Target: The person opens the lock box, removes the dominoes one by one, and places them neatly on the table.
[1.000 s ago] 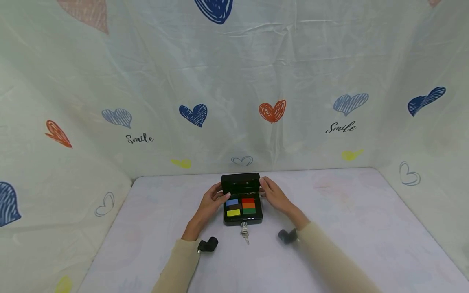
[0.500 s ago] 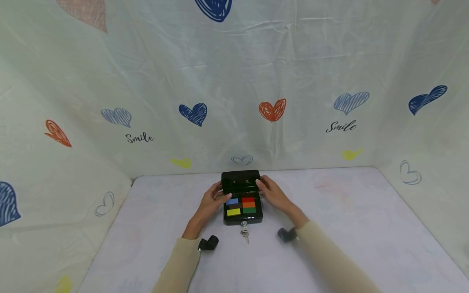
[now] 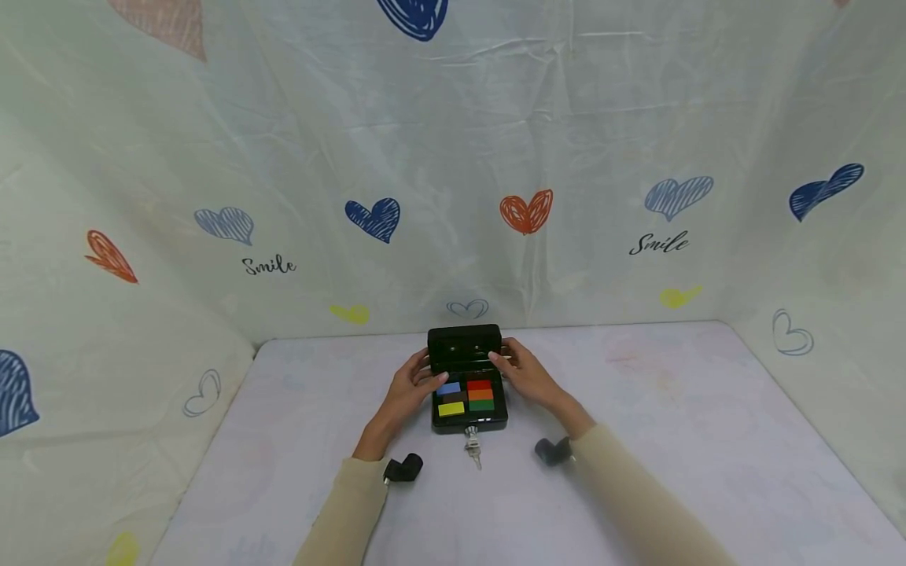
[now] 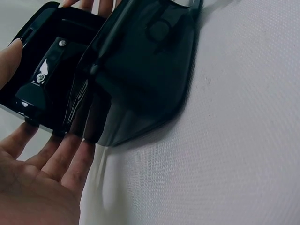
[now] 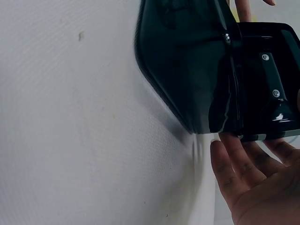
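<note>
— What has just changed?
— The lid (image 3: 463,333) of the black box (image 3: 449,428) is tipped further back, and the thumb (image 3: 499,361) of the right grip (image 3: 529,375) is drawn inward over its edge.
— How is the lid held?
— Between thumb and fingers: by the left grip (image 3: 407,391) at nine o'clock, by the right at three. The box is set at twelve o'clock on the table (image 3: 637,393), seemingly nearly fully opened.
</note>
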A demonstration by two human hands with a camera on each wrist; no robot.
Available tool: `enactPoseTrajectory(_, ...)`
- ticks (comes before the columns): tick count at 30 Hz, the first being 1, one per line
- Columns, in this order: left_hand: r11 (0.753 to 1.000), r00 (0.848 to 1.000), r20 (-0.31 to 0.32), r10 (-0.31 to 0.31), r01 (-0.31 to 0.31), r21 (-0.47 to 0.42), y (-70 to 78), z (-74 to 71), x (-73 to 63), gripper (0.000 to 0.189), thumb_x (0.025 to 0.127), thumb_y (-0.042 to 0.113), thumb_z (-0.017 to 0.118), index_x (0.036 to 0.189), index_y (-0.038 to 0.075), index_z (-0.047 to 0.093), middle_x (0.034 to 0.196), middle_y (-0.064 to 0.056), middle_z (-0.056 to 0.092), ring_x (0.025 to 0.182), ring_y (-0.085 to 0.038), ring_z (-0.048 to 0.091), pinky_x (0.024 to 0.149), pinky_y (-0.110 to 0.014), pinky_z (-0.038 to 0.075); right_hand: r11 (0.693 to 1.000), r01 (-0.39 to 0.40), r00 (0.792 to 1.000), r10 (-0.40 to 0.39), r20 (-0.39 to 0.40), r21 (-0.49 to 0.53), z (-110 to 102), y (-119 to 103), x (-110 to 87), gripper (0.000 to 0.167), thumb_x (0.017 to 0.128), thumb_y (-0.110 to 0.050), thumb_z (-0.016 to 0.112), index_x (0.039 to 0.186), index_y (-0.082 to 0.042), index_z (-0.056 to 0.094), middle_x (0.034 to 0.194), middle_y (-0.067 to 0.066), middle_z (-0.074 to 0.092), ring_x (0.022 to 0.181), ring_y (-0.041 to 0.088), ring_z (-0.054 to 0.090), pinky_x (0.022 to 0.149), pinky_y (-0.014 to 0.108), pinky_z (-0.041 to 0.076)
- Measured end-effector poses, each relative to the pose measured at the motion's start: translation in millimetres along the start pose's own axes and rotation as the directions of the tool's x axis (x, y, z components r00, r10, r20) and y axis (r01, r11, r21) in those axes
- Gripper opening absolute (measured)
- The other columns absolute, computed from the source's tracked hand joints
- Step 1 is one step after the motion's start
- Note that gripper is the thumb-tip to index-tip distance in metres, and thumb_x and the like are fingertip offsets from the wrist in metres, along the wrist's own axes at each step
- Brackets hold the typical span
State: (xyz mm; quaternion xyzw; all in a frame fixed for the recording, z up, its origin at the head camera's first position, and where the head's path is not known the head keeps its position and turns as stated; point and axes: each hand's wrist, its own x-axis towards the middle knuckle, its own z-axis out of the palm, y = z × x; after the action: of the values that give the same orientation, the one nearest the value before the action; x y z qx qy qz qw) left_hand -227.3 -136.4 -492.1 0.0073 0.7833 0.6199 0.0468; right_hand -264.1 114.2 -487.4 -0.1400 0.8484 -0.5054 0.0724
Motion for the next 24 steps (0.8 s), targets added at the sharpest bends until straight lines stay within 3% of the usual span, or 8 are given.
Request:
enactPoseTrajectory(17,1.000,1.000,0.013,-0.027,0.027,-0.010,-2.6,-0.7,2.5,0.078,0.103,0.023,0.072,0.166,0.005,0.030,0.164,-0.025,0.041,0.142,-0.041,0.051,0.122,-0.062,0.040,1.000,0.006,1.000,-0.006,0.017,-0.004,0.0,1.1,0.2,0.050,0.111,-0.026,0.056,0.151,0.002,0.045,0.144,0.028,0.058,0.126,0.043,0.062,0.110,0.056,0.055)
enactPoseTrajectory(24,1.000,1.000,0.029,-0.009,0.010,-0.014,-5.6,-1.7,0.7,0.079,0.102,0.020,0.073,0.167,0.006,0.030,0.164,-0.024,0.041,0.141,-0.040,0.052,0.121,-0.060,0.042,0.999,-0.002,1.000,0.002,0.017,-0.035,-1.0,0.0,-4.2,0.054,0.110,-0.025,0.058,0.155,0.001,0.042,0.147,0.028,0.056,0.127,0.043,0.062,0.109,0.056,0.056)
